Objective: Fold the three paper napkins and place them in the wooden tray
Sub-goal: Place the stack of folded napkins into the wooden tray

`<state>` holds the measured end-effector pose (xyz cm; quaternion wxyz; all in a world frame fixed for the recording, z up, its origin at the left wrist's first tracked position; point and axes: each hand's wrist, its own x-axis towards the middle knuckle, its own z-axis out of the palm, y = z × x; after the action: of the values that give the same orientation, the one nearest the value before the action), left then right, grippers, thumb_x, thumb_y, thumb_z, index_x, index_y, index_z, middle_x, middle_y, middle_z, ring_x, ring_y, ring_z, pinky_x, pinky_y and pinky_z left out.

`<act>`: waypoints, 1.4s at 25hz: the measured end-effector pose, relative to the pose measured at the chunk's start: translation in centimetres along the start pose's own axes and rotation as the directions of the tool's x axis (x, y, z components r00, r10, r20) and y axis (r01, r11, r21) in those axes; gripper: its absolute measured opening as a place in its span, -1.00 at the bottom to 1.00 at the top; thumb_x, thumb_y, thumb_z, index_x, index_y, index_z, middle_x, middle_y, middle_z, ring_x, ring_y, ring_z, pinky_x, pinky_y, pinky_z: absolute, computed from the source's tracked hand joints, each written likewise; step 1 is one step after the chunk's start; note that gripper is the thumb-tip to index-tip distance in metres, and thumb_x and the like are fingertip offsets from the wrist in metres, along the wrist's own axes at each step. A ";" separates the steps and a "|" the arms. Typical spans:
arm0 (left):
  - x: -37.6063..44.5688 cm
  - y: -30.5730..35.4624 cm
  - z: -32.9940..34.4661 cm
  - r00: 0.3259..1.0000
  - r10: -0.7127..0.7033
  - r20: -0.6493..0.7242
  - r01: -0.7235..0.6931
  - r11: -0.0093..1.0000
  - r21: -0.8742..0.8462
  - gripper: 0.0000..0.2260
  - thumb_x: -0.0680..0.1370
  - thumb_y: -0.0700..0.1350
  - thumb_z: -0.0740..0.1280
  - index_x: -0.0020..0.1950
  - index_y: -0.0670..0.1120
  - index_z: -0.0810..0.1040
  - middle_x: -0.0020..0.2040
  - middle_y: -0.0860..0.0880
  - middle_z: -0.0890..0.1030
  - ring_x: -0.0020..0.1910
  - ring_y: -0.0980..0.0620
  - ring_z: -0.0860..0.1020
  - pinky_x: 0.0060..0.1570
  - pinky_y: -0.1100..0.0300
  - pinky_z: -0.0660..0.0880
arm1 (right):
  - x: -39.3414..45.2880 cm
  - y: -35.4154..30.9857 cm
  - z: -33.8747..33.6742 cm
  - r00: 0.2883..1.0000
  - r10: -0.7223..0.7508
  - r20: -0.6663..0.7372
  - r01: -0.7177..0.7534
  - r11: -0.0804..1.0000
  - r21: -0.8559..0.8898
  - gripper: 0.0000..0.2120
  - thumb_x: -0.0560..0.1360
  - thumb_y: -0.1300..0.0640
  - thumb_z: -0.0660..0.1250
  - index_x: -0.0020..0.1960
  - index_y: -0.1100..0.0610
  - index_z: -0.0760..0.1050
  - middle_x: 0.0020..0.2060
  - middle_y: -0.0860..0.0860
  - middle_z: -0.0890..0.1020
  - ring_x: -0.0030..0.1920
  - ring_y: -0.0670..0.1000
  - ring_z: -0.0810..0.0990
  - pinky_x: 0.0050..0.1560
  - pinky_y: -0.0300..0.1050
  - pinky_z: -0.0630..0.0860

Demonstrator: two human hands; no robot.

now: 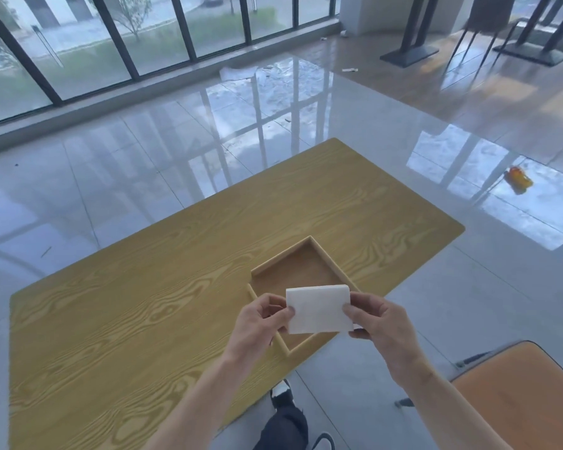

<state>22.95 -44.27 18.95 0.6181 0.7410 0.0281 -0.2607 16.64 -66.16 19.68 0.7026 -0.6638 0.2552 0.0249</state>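
Glossy tiled floor [117,177] all round, wide open. Wood-grain table [150,306] mostly bare, right edge close beside orange chair seat [520,397]. Wooden tray [325,254] near that table edge, visible bottom bare. Folded white napkin [319,309] held over tray's near half, pinched at its ends by left hand [260,323] and right hand [381,329].

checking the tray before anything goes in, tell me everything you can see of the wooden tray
The wooden tray is a shallow, square, light-wood box with low walls and a darker flat floor. It lies flat on the table near its right edge, turned cornerwise to the camera. The visible floor is bare; the near part is hidden by the napkin and both hands holding it above.
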 end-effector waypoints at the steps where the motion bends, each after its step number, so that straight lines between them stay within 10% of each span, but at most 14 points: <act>1: 0.5 0.0 0.1 1.000 0.004 -0.003 -0.004 1.000 0.002 -0.93 0.53 -0.08 0.44 -0.02 -0.04 0.64 -0.22 0.03 0.70 -0.31 0.15 0.59 -0.41 0.29 0.40 | 0.6 0.0 0.0 1.000 0.004 -0.003 -0.004 1.000 -0.013 -0.84 0.50 0.26 0.41 0.00 0.06 0.68 -0.16 -0.04 0.75 -0.20 -0.11 0.70 -0.30 -0.29 0.58; 21: 9.9 -5.9 -0.7 0.949 -0.255 -0.186 0.245 0.967 -0.074 -0.98 0.49 -0.11 0.42 -0.11 -0.02 0.65 -0.28 0.12 0.61 -0.31 0.15 0.52 -0.17 0.20 0.48 | 16.8 0.8 3.9 0.954 0.205 0.217 -0.049 0.824 -0.564 -0.92 0.47 0.09 0.44 -0.10 -0.07 0.67 -0.23 -0.11 0.73 -0.23 -0.08 0.65 -0.22 -0.21 0.56; 35: 13.3 -7.5 5.4 0.719 -0.471 -0.511 0.455 0.875 -0.166 -0.90 0.48 -0.06 0.42 -0.22 0.10 0.58 -0.30 0.13 0.60 -0.32 0.13 0.53 -0.30 0.31 0.40 | 24.7 3.7 1.6 0.817 0.381 0.434 0.092 0.656 -0.749 -0.91 0.43 0.12 0.42 -0.17 -0.06 0.64 -0.33 -0.19 0.71 -0.33 -0.13 0.69 -0.09 0.05 0.68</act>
<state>29.82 -51.31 6.05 0.5107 0.7440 0.3874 -0.1887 37.22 -71.70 6.59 0.4086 -0.8289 0.0610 0.3771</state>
